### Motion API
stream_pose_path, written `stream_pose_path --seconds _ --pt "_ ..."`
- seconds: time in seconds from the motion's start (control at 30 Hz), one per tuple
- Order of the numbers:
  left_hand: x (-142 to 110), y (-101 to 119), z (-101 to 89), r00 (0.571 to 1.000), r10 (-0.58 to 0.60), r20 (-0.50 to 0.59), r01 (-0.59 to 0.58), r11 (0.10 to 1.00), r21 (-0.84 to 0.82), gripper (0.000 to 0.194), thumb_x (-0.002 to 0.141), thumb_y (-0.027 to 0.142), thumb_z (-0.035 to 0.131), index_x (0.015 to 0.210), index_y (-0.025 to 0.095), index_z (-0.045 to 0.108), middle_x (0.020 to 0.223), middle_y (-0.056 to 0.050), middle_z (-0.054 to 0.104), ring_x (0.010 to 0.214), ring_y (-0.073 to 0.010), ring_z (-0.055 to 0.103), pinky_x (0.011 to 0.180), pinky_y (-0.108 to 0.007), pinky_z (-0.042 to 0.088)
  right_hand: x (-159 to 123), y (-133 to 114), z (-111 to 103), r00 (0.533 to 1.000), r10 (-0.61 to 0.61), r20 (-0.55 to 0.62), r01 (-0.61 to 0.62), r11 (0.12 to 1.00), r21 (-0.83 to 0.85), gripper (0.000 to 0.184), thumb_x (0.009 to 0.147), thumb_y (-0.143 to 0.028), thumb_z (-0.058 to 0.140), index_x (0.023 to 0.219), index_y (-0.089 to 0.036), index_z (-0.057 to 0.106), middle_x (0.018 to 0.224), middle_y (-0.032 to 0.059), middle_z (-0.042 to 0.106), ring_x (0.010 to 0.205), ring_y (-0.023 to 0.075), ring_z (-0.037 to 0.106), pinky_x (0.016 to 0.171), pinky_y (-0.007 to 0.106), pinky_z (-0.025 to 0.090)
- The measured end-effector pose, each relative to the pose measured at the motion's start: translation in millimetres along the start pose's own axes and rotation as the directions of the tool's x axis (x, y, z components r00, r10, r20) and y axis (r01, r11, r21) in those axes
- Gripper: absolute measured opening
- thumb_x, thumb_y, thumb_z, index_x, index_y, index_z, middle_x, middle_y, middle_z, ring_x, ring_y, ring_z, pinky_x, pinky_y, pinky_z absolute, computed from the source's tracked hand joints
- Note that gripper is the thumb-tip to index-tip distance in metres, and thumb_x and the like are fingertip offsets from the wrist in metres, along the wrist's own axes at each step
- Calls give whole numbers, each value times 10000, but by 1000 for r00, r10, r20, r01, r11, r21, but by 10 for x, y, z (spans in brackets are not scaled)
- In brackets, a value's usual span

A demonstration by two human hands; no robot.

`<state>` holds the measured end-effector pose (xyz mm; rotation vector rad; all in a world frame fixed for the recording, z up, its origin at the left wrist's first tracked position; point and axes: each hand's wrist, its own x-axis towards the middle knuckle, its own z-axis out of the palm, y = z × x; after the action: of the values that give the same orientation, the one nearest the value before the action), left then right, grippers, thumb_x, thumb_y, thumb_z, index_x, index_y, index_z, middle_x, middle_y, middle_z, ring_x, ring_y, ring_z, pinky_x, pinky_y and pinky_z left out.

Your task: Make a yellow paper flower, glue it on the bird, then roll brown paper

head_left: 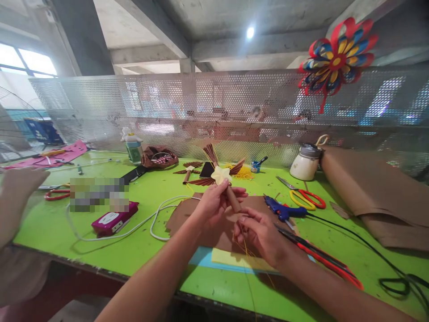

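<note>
My left hand (214,202) is closed round a brown rolled paper stick (233,199) topped by a pale yellow paper flower (221,174). My right hand (259,232) sits just below and to the right, its fingers pinched on thin yellow strands (246,250) that trail down from the stick's lower end. Both hands hover over a brown paper sheet (187,214) on the green table (50,223). A yellow sheet (231,258) on a blue one lies under my right wrist.
A blue glue gun (283,209) with a black cord, yellow-and-red scissors (306,197) and red-handled scissors (328,261) lie to the right. A white jug (305,163), brown paper roll (368,192), white cable (144,223) and pink box (114,221) surround them. Another person's hand (20,183) is at far left.
</note>
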<state>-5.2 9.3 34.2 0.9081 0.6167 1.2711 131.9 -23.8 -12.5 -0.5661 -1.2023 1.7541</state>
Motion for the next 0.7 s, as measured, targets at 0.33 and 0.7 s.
stream_pose_path --seconds 0.33,0.7 --pt "47 -36 -47 999 27 -47 -26 1000 5 211 882 272 455 813 101 556 847 -165 694 806 -208 662 829 -373 495 79 33 -83 993 25 -115 -18 998 61 261 674 -324 730 812 -131 619 519 -22 580 419 87 507 541 278 477" --pt "52 -48 -42 997 25 -67 -23 999 21 181 888 268 446 847 107 518 836 -169 691 771 -207 662 772 -356 506 46 113 -63 971 -192 -144 166 971 -174 230 823 -396 560 843 -179 487 622 3 639 554 136 608 552 263 473"
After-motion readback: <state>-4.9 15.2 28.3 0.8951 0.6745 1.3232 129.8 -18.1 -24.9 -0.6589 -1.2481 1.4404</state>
